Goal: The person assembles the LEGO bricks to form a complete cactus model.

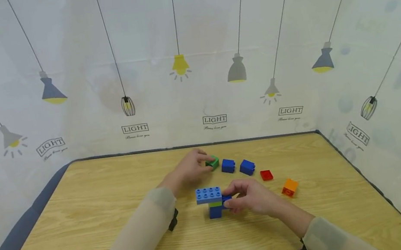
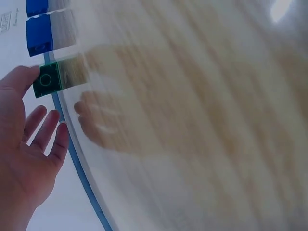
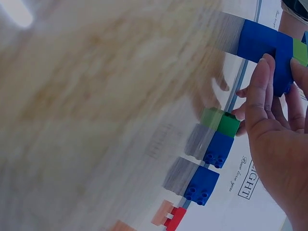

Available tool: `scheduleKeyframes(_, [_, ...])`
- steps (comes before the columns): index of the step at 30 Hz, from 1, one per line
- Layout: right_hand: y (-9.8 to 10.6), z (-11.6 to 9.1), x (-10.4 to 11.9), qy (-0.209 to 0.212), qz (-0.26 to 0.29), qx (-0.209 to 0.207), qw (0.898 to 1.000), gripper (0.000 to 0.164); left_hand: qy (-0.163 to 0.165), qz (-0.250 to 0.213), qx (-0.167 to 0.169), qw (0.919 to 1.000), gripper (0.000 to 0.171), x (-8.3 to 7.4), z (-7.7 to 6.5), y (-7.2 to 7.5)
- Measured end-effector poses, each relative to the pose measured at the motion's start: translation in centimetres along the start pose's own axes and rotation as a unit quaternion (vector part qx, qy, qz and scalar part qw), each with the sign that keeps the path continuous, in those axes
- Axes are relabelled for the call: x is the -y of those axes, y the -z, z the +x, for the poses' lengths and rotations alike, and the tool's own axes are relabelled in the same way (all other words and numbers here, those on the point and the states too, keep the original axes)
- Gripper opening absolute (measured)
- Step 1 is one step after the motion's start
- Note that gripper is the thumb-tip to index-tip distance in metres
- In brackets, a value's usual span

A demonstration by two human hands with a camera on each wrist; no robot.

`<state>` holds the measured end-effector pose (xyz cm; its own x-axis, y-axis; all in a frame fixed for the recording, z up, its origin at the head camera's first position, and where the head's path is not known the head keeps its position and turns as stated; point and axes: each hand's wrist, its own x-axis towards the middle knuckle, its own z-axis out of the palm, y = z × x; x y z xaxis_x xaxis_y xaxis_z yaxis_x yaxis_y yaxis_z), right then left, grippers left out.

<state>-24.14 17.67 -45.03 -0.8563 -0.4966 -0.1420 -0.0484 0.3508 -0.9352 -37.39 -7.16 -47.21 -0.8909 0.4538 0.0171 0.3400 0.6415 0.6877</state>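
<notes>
At the far middle of the table, my left hand (image 1: 192,166) pinches a green toy brick (image 1: 213,163) between thumb and fingers. The left wrist view has the thumb on the brick (image 2: 46,81), with the other visible fingers loosely bent below. Nearer, my right hand (image 1: 253,196) grips a dark blue brick (image 1: 227,200) on the right side of a small stack. That stack has a blue base brick (image 1: 215,212), a lime green layer (image 1: 215,204) and a wide light blue brick (image 1: 208,194) on top, studs up.
Right of the green brick lie two blue bricks (image 1: 228,165) (image 1: 247,167), then a flat red piece (image 1: 266,175) and an orange brick (image 1: 290,187). A pale wall sheet (image 1: 153,27) printed with lamps rises behind the wooden table (image 1: 95,229).
</notes>
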Motion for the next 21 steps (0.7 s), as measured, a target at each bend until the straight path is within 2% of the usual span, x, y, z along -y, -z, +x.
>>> scheduleKeyframes(3, [0.01, 0.08, 0.01, -0.004, 0.003, 0.0, 1.0, 0.026, -0.005, -0.016, -0.017, 0.9997, 0.027, 0.39, 0.15, -0.01])
scheduleKeyframes(8, [-0.07, 0.12, -0.03, -0.009, 0.012, 0.001, 1.0, 0.026, 0.005, -0.05, -0.037, 0.998, 0.02, 0.34, 0.09, -0.22])
scheduleKeyframes(13, [-0.11, 0.1, -0.07, -0.01, 0.014, 0.0, 1.0, 0.026, 0.01, -0.061, -0.04, 0.9972, 0.017, -0.11, 0.01, -0.4])
scheduleKeyframes(16, [-0.09, 0.09, -0.05, -0.009, 0.012, -0.002, 1.0, 0.026, 0.013, -0.073, -0.037, 0.9966, 0.023, -0.24, -0.02, -0.33])
scheduleKeyframes(21, [0.02, 0.03, 0.06, -0.009, 0.011, -0.002, 1.0, 0.027, 0.036, -0.099, -0.035, 0.9938, 0.045, -0.12, -0.44, 0.09])
